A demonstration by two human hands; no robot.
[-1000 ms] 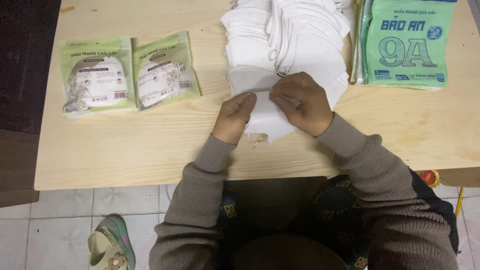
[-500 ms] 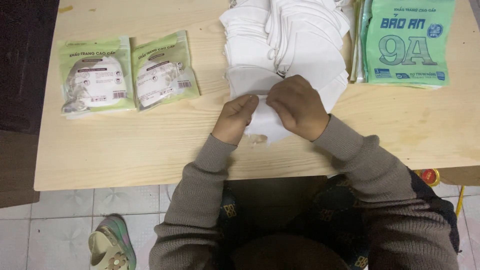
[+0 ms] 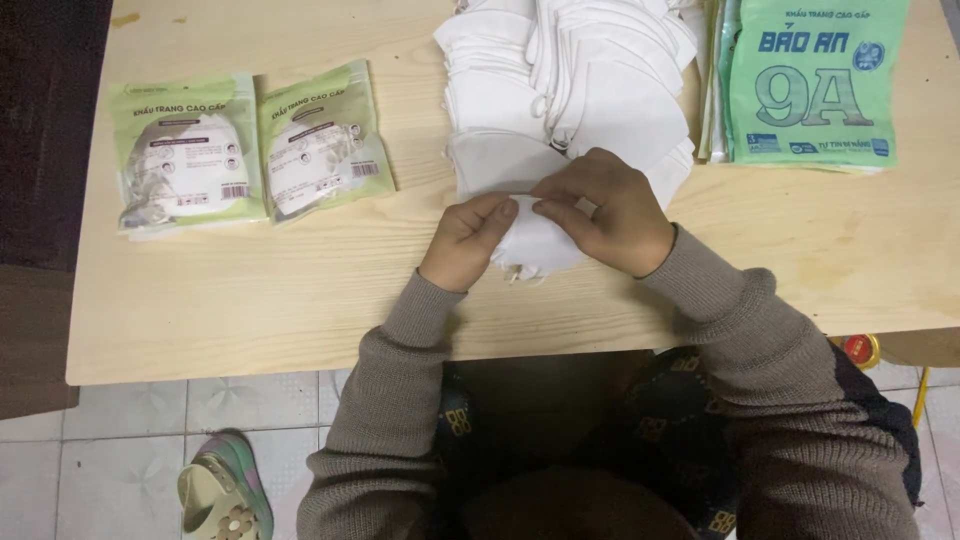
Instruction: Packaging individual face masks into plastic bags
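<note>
— Pale wooden table (image 3: 300, 290) over a tiled floor (image 3: 110, 460), that's what I'm looking down on. What do you need?

— Where are the hands?

— Both near the middle of the table, a little in from its near edge. I see my left hand (image 3: 468, 242) and right hand (image 3: 610, 212) meeting over one white face mask (image 3: 535, 245). Each is pinching it: left thumb and fingertips closed on its upper edge, right fingers curled and gripping the same edge just beside them.

— And the mask itself?

— Lying on the table under the hands, its lower part showing between them. It touches the front of a big pile of white masks (image 3: 570, 90) that runs up to the far edge.

— Anything else about?

— A stack of green printed bags (image 3: 815, 85) at the far right corner, just beside the pile. Two packed masks in green pouches (image 3: 250, 150) lie side by side toward the left edge, well apart from the hands. A sandal (image 3: 225, 495) sits on the floor below.
</note>
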